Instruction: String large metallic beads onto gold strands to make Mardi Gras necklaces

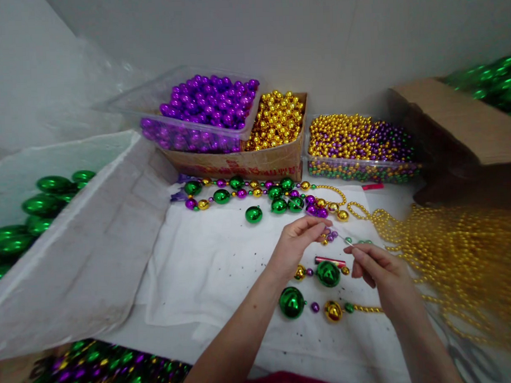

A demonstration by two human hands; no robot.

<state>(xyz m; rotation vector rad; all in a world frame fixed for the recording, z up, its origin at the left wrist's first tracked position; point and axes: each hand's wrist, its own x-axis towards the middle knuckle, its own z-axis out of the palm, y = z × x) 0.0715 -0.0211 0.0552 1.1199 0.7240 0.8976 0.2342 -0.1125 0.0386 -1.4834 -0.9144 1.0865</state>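
My left hand (297, 237) pinches the end of a thin string with small purple and gold beads (329, 235) on it. My right hand (375, 264) is pinched on the same string's other end, a little to the right. Below the hands lies a partly strung strand with big green balls (327, 273), a gold ball (333, 310) and small purple beads on a white cloth (208, 266). A red lighter-like stick (330, 261) lies between the hands. A finished strand of green, purple and gold balls (276, 193) lies further back.
At the back stand a clear tub of purple balls (206, 106), a cardboard box of gold balls (278, 121) and a tub of small mixed beads (358, 140). A heap of gold bead strings (463, 257) lies right. A white box with green balls (38, 210) stands left.
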